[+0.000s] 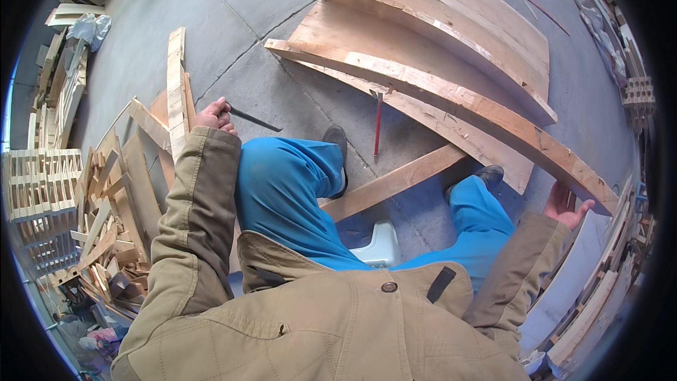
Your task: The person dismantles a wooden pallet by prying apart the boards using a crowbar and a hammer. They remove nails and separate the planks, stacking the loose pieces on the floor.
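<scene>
My left hand (216, 116) is closed round one end of a dark, narrow pry bar (255, 121), which points right over the concrete floor. At the right, my right hand (565, 207) is at the near end of a long wooden beam (451, 101), fingers partly hidden under its edge, thumb sticking out. This beam is fixed along a large wooden panel (352, 28) lying on the floor. A second beam (437, 32) runs across the panel farther back. A hammer with a red handle (378, 127) is between my feet and the panel.
A loose plank (395, 182) lies between my feet, partly under the panel. Close to me is a white plastic piece (381, 241). Scrap wood (113, 240) is heaped at the left, near upright boards (176, 85). Stacked timber (585, 317) lines the right side.
</scene>
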A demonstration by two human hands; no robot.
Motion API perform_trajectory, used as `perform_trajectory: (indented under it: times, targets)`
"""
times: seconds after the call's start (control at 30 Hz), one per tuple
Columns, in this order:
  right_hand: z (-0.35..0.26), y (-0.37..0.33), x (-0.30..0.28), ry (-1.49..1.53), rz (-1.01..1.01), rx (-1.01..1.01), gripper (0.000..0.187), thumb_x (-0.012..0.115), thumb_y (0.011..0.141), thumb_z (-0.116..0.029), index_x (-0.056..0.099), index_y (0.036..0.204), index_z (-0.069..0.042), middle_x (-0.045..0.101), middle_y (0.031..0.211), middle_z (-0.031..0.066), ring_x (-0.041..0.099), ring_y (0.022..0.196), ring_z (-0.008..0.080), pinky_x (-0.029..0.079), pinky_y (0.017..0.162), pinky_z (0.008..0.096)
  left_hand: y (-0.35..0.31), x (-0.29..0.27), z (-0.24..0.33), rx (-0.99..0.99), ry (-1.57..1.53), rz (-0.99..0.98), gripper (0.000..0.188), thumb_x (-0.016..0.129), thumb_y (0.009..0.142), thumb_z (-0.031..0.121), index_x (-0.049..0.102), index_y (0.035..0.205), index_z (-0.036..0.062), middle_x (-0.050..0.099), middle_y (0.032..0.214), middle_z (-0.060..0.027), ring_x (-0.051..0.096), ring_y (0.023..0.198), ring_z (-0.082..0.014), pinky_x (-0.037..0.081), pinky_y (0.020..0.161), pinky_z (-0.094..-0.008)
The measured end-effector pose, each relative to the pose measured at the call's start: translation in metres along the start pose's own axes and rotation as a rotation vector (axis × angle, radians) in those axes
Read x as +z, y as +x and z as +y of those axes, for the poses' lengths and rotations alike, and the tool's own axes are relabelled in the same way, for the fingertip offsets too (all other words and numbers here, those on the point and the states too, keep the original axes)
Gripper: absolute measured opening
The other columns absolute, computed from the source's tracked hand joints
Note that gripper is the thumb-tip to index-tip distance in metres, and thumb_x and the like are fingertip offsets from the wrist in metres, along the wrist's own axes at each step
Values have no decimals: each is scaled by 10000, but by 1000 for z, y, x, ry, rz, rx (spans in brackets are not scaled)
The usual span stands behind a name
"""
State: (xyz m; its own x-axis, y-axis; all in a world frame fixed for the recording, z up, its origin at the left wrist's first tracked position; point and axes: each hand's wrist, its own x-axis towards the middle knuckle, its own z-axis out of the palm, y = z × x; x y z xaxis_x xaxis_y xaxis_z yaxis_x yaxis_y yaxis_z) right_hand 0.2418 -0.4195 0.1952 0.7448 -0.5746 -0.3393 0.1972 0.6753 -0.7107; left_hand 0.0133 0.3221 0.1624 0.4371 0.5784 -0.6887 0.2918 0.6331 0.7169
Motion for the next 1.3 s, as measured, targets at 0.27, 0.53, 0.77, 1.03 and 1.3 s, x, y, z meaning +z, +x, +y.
perform_trajectory:
  times: [0.27,0.53,0.77,1.03,1.3]
  targets:
    - [-60,-10,65,-121,-645,-253,787,865,797,-402,532,1390,-6,597,1351,165,571,1274,320,504,1085,491,16,-94,-49,2,-123,31,313,604,1015,383,541,832,136,278,496,37,261,387,-131,307,423,-335]
    - [-64,-31,105,-108,-694,-228,825,873,769,-412,511,1440,-97,560,1421,122,499,1345,314,433,1119,564,1,-136,-60,-4,174,95,360,564,1021,341,615,985,-13,443,559,-41,418,420,-216,442,473,-412]
    - [-45,-7,69,-116,-573,-208,827,860,741,-468,538,1413,-108,558,1426,120,487,1349,338,387,1156,598,-20,-167,-89,-191,142,102,522,484,1025,444,609,963,-60,417,494,-57,434,409,-229,414,449,-397]
    - [-12,20,-4,-63,-389,-89,1041,887,639,-560,489,1430,-11,565,1423,155,481,1379,374,364,1161,650,-39,-161,-187,-491,363,-16,370,550,998,326,601,924,-33,343,483,-49,300,381,-219,285,438,-403]
    - [27,38,-8,51,-161,13,1143,869,659,-590,381,1495,18,436,1527,209,385,1441,404,313,1173,661,-19,-120,-213,-199,402,-114,308,581,973,265,588,886,-30,442,500,-84,436,393,-221,383,414,-393]
